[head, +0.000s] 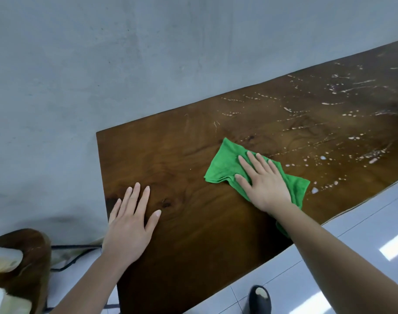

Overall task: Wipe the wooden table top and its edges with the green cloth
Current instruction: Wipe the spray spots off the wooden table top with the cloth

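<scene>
A long dark wooden table top (pixel 193 234) runs from the lower left to the upper right, set against a grey wall. The green cloth (pixel 225 164) lies crumpled flat near the table's middle. My right hand (pixel 263 182) presses down on the cloth with its fingers spread. My left hand (pixel 130 223) rests flat on the bare wood near the table's left end, fingers apart, holding nothing. White streaks and droplets (pixel 329 123) cover the right part of the top.
The grey wall (pixel 103 64) stands right behind the table's far edge. A brown wooden stool (pixel 28 264) with pale objects on it stands at the lower left, with a dark cable (pixel 73 248) beside it. A black shoe (pixel 260 299) stands on the pale tiled floor (pixel 363 225).
</scene>
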Demonstrator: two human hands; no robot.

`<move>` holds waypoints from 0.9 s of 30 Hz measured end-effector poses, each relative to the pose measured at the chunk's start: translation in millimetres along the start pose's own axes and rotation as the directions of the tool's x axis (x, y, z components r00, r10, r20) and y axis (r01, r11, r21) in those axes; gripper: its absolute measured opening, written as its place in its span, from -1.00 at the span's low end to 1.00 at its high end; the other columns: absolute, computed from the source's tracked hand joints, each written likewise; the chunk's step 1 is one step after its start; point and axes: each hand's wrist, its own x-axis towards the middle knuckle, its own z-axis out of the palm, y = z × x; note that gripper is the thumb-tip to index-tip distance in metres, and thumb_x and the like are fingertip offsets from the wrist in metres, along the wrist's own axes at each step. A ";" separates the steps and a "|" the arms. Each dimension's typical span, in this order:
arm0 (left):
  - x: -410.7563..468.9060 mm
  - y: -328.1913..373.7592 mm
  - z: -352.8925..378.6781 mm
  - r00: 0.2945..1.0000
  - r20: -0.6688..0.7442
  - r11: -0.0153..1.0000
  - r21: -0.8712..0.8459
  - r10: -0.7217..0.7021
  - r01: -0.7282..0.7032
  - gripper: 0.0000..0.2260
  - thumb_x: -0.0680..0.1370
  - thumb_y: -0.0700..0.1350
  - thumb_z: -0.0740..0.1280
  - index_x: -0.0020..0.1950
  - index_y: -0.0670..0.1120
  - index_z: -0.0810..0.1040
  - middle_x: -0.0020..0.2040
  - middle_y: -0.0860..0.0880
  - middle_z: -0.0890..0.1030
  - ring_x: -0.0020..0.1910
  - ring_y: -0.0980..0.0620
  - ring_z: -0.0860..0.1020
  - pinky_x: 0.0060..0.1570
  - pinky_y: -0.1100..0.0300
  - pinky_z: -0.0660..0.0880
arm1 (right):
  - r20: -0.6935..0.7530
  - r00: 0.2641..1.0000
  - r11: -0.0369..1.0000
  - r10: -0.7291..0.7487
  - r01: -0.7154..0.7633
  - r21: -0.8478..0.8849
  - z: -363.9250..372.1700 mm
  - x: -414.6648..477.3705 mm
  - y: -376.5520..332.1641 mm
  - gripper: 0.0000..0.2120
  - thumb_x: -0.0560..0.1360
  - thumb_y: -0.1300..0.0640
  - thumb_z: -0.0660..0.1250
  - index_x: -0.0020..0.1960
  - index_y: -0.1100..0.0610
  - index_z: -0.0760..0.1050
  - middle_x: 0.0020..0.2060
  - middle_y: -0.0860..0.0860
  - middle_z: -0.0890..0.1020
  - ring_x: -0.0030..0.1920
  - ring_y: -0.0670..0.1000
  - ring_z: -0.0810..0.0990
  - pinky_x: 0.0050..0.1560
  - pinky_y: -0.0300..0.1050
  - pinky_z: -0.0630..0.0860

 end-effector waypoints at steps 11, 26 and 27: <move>1.6 -3.5 6.1 0.999 -0.015 0.999 0.020 0.037 -0.037 -0.18 0.69 0.51 -0.13 0.83 0.07 0.10 0.82 -0.02 0.12 0.80 -0.06 0.05 0.72 -0.10 0.01 | -0.022 0.886 0.886 0.463 -0.463 0.018 -18.7 -5.1 48.9 -0.15 0.63 -0.53 -0.32 0.81 -0.14 -0.14 0.80 0.02 -0.10 0.79 0.13 -0.16 0.75 0.23 -0.15; 23.4 38.2 2.8 0.983 0.015 0.982 -0.049 0.183 -0.182 -0.33 0.74 0.39 -0.25 0.82 0.19 -0.08 0.83 0.12 -0.12 0.78 0.11 -0.21 0.73 0.01 -0.19 | 0.013 0.993 0.992 -0.121 0.121 0.030 21.3 -79.2 -94.4 -0.25 0.71 -0.47 -0.29 0.80 -0.15 -0.14 0.79 -0.06 -0.13 0.77 0.03 -0.29 0.75 0.18 -0.20; 26.7 46.0 3.2 0.980 0.013 0.979 -0.051 0.198 -0.197 -0.33 0.72 0.40 -0.27 0.82 0.20 -0.09 0.82 0.13 -0.13 0.78 0.11 -0.21 0.74 0.01 -0.18 | 0.004 0.990 0.989 -0.143 0.142 0.037 20.5 -82.8 -86.3 -0.26 0.72 -0.47 -0.27 0.80 -0.16 -0.12 0.79 -0.08 -0.11 0.77 0.01 -0.28 0.75 0.17 -0.20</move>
